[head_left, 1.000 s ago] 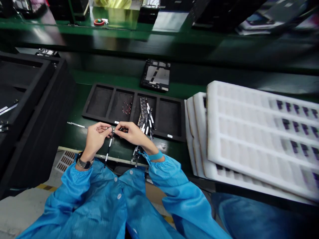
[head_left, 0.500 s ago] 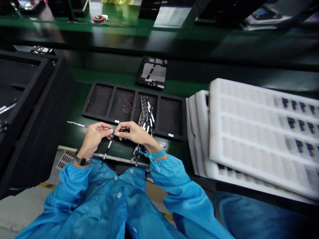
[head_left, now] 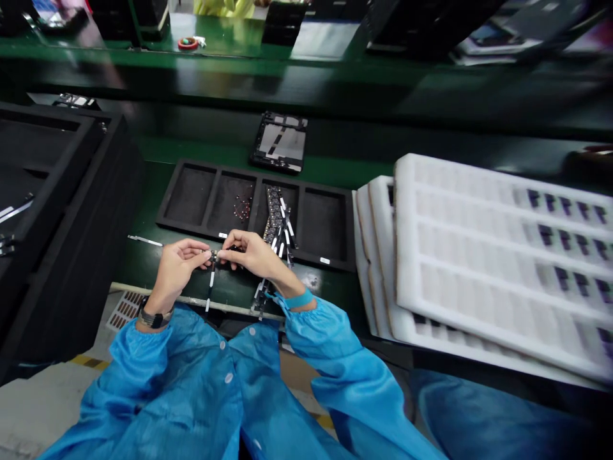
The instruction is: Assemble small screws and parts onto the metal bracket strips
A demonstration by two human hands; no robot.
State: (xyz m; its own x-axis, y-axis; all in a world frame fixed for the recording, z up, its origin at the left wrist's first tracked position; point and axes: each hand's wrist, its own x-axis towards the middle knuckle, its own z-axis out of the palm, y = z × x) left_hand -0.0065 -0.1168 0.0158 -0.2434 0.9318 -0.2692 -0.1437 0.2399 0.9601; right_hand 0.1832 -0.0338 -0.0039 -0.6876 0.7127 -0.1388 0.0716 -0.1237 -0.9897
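Note:
Between my two hands is a small dark circuit board with a flex cable (head_left: 211, 281); its black-and-white strip hangs down over the bench edge. My left hand (head_left: 179, 265) pinches the board's left end between thumb and fingers. With thumb and forefinger, my right hand (head_left: 249, 254) grips its right end; any tiny part between those fingertips is too small to tell. Just behind the hands lies a black foam tray (head_left: 328, 223) with compartments. One compartment holds a pile of similar boards (head_left: 274, 214) with strips, another some small red-and-black parts (head_left: 242, 207).
White foam trays (head_left: 460, 255) are stacked on the right, black foam trays (head_left: 90, 230) on the left. A flat device housing (head_left: 280, 142) lies behind the compartment tray. More strips (head_left: 261, 295) lie by the front edge, and one strip (head_left: 145, 240) lies at left. A red tape ring (head_left: 188, 43) is on the shelf.
The view has shifted slightly. Both hands keep hold of the board, and its hanging strip has swung from slanting to nearly straight down.

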